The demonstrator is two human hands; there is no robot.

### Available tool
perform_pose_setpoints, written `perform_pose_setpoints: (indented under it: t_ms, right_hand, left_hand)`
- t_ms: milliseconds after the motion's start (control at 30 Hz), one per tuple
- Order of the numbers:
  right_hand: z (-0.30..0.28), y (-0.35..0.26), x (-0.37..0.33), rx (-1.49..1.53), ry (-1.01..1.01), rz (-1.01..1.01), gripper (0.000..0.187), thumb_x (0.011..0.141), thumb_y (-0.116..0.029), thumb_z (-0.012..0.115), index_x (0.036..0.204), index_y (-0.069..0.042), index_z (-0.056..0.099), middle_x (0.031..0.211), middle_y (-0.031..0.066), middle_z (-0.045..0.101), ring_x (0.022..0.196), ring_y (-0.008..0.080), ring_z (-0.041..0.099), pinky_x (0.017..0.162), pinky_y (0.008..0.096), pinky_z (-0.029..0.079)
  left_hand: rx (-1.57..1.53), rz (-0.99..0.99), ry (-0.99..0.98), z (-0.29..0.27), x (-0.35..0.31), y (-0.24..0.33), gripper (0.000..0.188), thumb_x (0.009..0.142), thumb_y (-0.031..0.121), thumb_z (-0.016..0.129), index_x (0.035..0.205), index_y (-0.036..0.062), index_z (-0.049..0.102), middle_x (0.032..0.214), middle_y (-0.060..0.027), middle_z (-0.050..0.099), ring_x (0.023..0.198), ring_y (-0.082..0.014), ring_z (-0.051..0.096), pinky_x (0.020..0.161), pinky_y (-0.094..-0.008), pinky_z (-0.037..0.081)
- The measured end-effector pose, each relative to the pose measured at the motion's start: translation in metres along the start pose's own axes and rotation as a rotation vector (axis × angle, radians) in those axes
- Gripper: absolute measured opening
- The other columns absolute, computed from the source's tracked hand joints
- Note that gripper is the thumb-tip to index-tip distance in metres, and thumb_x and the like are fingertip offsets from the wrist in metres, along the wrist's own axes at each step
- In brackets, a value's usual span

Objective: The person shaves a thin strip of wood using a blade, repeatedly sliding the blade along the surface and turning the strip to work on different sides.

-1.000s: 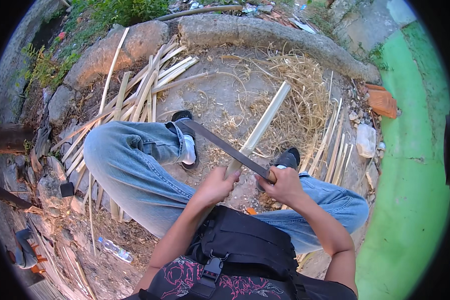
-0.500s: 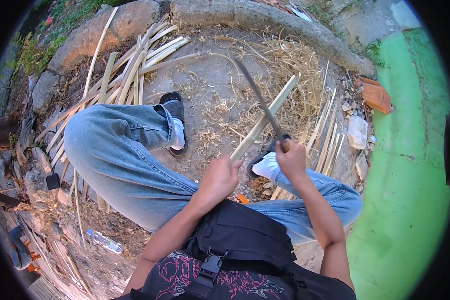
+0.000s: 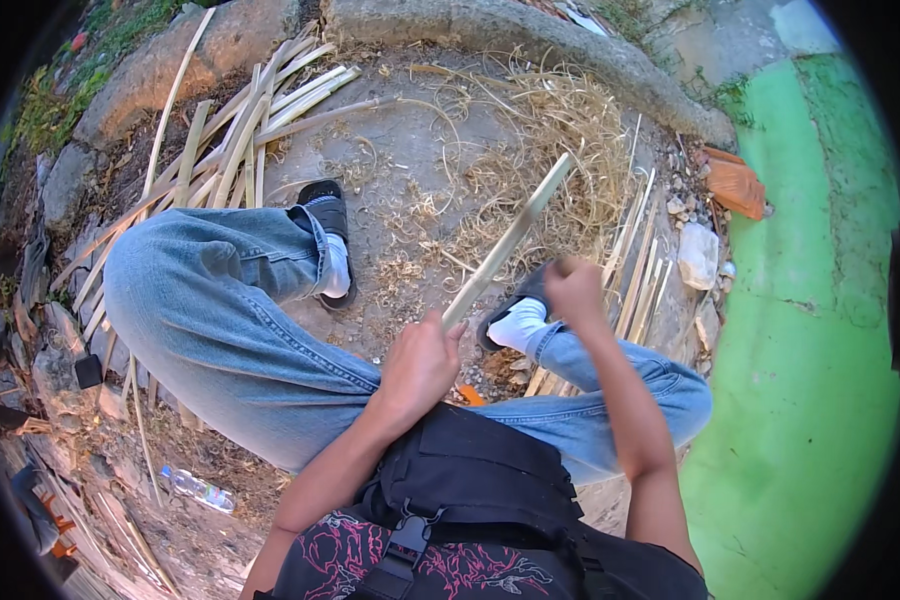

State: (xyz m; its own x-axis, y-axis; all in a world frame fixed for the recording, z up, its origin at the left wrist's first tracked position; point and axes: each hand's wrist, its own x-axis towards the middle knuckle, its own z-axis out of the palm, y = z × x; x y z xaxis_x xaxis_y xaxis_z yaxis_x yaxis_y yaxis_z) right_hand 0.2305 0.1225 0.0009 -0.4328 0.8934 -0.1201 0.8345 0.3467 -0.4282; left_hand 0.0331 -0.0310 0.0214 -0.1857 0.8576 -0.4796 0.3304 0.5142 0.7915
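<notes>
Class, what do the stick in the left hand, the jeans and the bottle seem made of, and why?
Stick: probably bamboo or wood; pale, straight-edged, fairly smooth.
Jeans: likely denim, matt faded blue, with a heavy stitched seam.
Bottle: probably thin plastic, see-through and shiny, though glass isn't ruled out.

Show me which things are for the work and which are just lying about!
For the work, it seems:
pale strip, in the left hand
pile of similar strips
curly shavings
right hand, too blurred to tell if it holds anything

Just lying about, probably:
plastic bottle
orange block
white lump
</notes>
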Motion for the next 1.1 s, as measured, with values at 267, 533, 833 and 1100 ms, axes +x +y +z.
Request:
perform_pose_setpoints:
  t_ms: [267, 533, 833, 1100]
  right_hand:
    - [0.011, -0.008, -0.019, -0.059, 0.002, -0.155, 0.018, 0.075, -0.016, 0.068, 0.064, -0.003, 0.06, 0.059, 0.0184, 0.059, 0.054, 0.0355, 0.059, 0.054, 0.0411, 0.046]
    - [0.001, 0.01, -0.002, -0.104, 0.132, 0.074, 0.019, 0.076, -0.021, 0.065, 0.067, -0.005, 0.065, 0.064, 0.0169, 0.063, 0.06, 0.0362, 0.063, 0.059, 0.045, 0.05]
    - [0.003, 0.015, 0.009, -0.035, 0.157, 0.267, 0.017, 0.076, -0.02, 0.066, 0.071, -0.004, 0.069, 0.065, 0.0188, 0.064, 0.062, 0.0364, 0.064, 0.059, 0.0441, 0.05]
    - [0.002, 0.045, 0.011, -0.043, 0.16, 0.285, 0.02, 0.075, -0.025, 0.066, 0.077, -0.006, 0.07, 0.066, 0.0176, 0.064, 0.061, 0.0378, 0.063, 0.062, 0.0445, 0.051]
  left_hand:
    - [-0.046, 0.02, 0.002, -0.001, 0.001, -0.001, 0.031, 0.093, 0.022, 0.056, 0.085, -0.0077, 0.056, 0.066, -0.0271, 0.058, 0.065, -0.044, 0.059, 0.061, -0.05, 0.043]
    - [-0.015, 0.053, -0.021, 0.004, 0.004, -0.007, 0.031, 0.094, 0.024, 0.056, 0.088, -0.0071, 0.058, 0.068, -0.0258, 0.059, 0.065, -0.0429, 0.06, 0.061, -0.0481, 0.044]
    - [-0.029, 0.037, -0.019, 0.0, 0.003, -0.004, 0.032, 0.093, 0.024, 0.056, 0.089, -0.0071, 0.058, 0.068, -0.0259, 0.06, 0.064, -0.0413, 0.061, 0.061, -0.0483, 0.044]
    - [-0.058, 0.081, -0.001, 0.004, 0.015, -0.006, 0.032, 0.093, 0.025, 0.056, 0.091, -0.0072, 0.059, 0.068, -0.0252, 0.06, 0.066, -0.041, 0.061, 0.061, -0.0473, 0.044]
